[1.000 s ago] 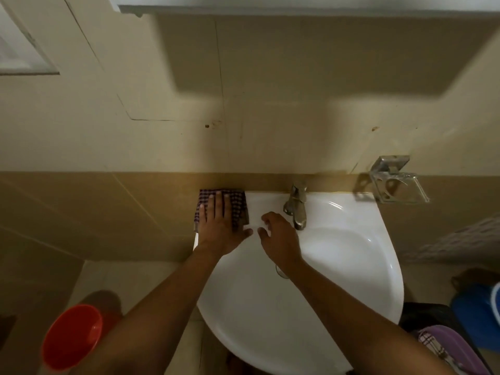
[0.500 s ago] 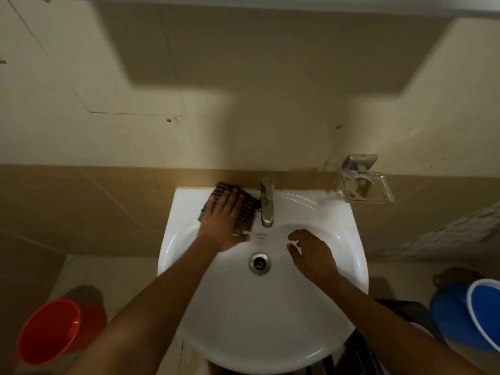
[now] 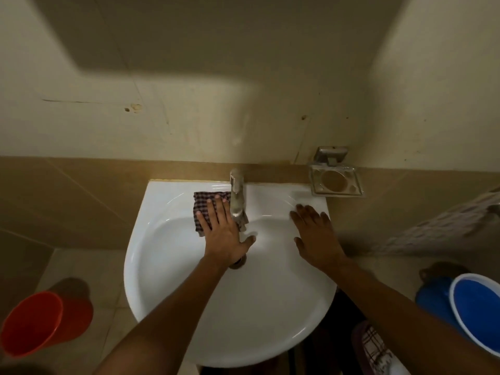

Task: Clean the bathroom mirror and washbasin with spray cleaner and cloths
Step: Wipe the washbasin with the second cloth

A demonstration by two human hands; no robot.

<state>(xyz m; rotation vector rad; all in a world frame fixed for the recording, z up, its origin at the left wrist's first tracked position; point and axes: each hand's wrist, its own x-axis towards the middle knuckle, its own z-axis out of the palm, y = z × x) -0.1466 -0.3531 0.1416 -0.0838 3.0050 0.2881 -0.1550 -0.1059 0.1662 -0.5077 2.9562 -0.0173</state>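
Note:
A white washbasin [image 3: 167, 280] fills the middle of the view, with a steel tap [image 3: 237, 196] at its back rim. My left hand [image 3: 224, 234] lies flat with straight fingers on a dark checked cloth [image 3: 201, 205], pressing it onto the basin's back slope just left of the tap. My right hand [image 3: 315, 234] rests flat and spread on the basin's right inner slope, holding nothing. The drain [image 3: 239, 262] is partly hidden under my left wrist. No mirror or spray bottle shows.
A steel soap holder [image 3: 335, 182] is fixed to the tiled wall right of the basin. On the floor stand a red bucket [image 3: 40, 323] at left and a blue bucket [image 3: 476, 304] at right. A second checked cloth [image 3: 374, 347] lies at the lower right.
My left hand has slid the cloth right along the basin's back, from the left corner to beside the tap. My right hand moved from the tap to the basin's right slope and flattened.

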